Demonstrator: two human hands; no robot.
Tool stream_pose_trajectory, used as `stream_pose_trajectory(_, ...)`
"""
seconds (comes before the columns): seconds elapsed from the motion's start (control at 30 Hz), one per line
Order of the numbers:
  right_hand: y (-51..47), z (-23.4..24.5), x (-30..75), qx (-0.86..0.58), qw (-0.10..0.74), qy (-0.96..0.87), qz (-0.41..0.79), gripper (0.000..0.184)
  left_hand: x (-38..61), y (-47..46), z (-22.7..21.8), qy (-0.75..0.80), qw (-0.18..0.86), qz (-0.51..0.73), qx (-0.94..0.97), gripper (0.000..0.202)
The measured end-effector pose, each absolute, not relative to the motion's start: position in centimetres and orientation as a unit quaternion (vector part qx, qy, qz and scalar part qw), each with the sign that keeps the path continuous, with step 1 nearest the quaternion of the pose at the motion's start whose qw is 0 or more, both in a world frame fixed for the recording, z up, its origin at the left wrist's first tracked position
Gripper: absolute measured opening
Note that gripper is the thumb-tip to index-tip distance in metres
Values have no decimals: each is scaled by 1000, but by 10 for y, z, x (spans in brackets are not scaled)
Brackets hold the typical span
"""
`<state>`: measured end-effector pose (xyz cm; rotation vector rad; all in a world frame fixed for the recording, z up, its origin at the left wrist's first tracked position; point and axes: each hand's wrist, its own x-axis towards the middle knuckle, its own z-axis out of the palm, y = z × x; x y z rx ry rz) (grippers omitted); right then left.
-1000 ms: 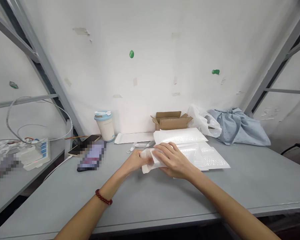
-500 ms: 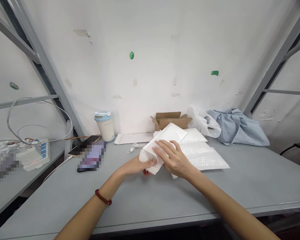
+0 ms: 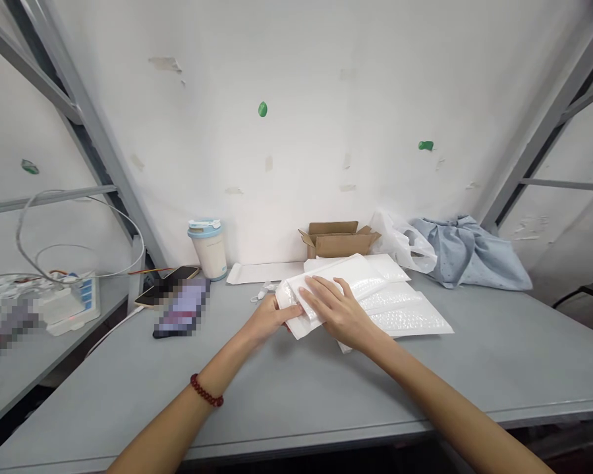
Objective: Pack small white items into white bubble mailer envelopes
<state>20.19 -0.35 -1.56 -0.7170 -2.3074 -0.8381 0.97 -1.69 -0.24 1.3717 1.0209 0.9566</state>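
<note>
A white bubble mailer (image 3: 363,276) is held slanting above the table, its near-left end toward me. My left hand (image 3: 271,316) grips that end, thumb on top and the other fingers mostly hidden underneath. Across the mailer's upper face lies my right hand (image 3: 343,309), fingers stretched out and touching it. More white bubble mailers (image 3: 410,316) lie overlapping on the table just behind and to the right. A small white item with a loop (image 3: 259,293) sits left of the held mailer, partly covered.
Along the wall stand a lidded cup (image 3: 209,253), a flat white piece (image 3: 261,273), an open cardboard box (image 3: 333,240), a white plastic bag (image 3: 405,243) and a light-blue cloth bag (image 3: 474,253). Two phones, one purple (image 3: 185,306), and a power strip (image 3: 74,316) are at left.
The held mailer's near end, crumpled and folded before, is now flatter and smoother. Its far end has tipped down to the right. My right hand stays on top.
</note>
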Motion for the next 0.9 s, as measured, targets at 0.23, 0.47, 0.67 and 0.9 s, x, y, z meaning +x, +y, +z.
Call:
stream_pose_trajectory(0.23, -6, -16, 200, -268, 286, -862, -321, 43, 1, -14, 1, 411, 587, 375, 588, 36)
stream_pose_trajectory(0.47, -5, -13, 202, -224, 309, -872, -308, 37, 3, -14, 2, 426, 597, 391, 556, 37)
stream_pose_trajectory(0.67, -8, -14, 200, -170, 310, -886, -300, 33, 11, -17, 0, 479, 556, 391, 555, 26)
stream_pose_trajectory(0.9, -17, -13, 196, -142, 293, -889, -323, 33, 17, -17, -7, 541, 490, 377, 570, 12)
